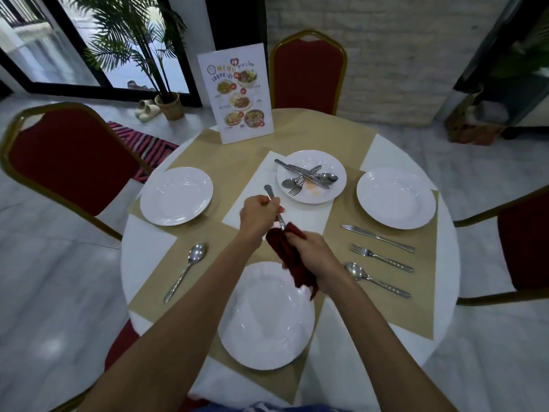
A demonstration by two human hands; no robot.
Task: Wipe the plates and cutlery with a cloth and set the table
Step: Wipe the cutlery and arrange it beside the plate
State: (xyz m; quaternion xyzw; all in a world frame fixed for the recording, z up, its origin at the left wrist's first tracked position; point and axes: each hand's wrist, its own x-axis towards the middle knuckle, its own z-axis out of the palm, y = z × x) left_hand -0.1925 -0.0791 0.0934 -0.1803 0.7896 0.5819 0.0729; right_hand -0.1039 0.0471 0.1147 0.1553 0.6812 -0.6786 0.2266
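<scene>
While left hand holds shiny utensil, maroon cloth bunched round it

Now the dark red cloth is bunched round the low end of a slim steel utensil, handle tilted up; more steel cutlery heaped on the centre white round plate.

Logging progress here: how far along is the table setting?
Done: a knife, fork and spoon lie by the right plate, a lone spoon by the near plate. In hand: left hand holds a utensil, right hand wraps the red cloth round it. Remaining: cutlery piled on the stained far plate.
</scene>
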